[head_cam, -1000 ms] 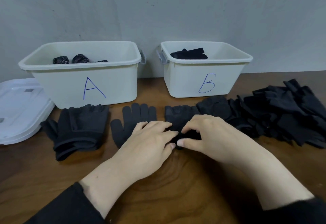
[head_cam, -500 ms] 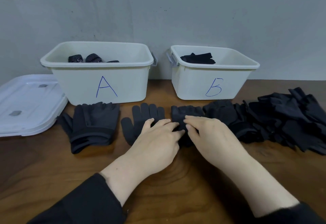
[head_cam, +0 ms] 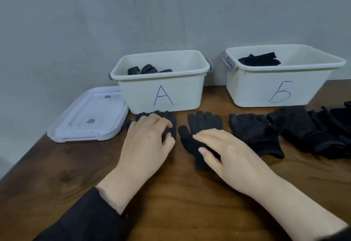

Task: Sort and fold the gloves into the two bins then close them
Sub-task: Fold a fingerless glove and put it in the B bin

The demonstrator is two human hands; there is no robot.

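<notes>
My left hand (head_cam: 146, 142) has moved onto the glove stack (head_cam: 169, 121), fingers curling around it; my right hand (head_cam: 226, 153) now lies flat on the single glove (head_cam: 203, 124).

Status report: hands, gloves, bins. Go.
Left hand gripping the glove stack before bin A. Right hand flat on the single glove. Both bins open, lids stacked left. Pile unsorted.
</notes>
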